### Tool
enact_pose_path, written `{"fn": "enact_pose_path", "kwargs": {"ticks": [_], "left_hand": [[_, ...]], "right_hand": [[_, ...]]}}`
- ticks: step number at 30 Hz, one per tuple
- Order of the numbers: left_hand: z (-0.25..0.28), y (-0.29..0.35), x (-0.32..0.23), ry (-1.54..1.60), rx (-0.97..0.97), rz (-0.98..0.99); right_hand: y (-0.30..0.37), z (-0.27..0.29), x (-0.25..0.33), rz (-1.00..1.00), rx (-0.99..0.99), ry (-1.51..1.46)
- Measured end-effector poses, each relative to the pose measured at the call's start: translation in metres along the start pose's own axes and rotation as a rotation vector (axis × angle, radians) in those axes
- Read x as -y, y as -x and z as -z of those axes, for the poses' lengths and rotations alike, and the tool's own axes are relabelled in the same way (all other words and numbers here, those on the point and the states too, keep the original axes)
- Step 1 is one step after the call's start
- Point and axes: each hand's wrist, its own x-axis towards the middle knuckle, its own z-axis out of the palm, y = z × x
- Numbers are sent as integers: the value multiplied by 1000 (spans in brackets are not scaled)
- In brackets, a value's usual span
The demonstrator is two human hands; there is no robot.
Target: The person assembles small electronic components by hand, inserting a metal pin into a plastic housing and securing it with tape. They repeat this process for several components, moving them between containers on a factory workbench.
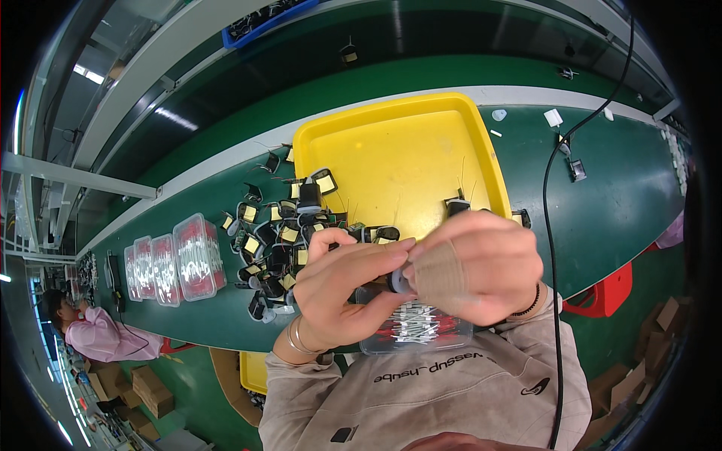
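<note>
My left hand is closed, its thumb and fingers pinching a small black part with a pale grey rim. My right hand, with tan tape wrapped round its fingers, meets it at the part's right side. Its fingers are bent and pressed together, and what lies in them is hidden. Below both hands sits a clear plastic box of red and white wire pieces. Left of my left hand lies a heap of black parts with cream pads.
A yellow tray lies beyond my hands, with a few black parts at its near edge. Several clear boxes of wires stand at left. A black cable hangs down on the right. A person in pink sits at far left.
</note>
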Motion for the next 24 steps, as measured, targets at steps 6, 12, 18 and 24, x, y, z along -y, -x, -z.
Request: {"fn": "enact_pose_path", "kwargs": {"ticks": [6,12,18,24], "left_hand": [[5,0,-1,-11,-4,91],[4,-3,0,-25,32,38],[3,2,-4,55,-35,147],[-4,13,-4,68,-158,49]], "right_hand": [[-12,7,-3,-388,-113,-124],[-5,15,5,-250,128,156],[-5,2,4,-147,101,390],[4,-8,-5,200,46,606]]}}
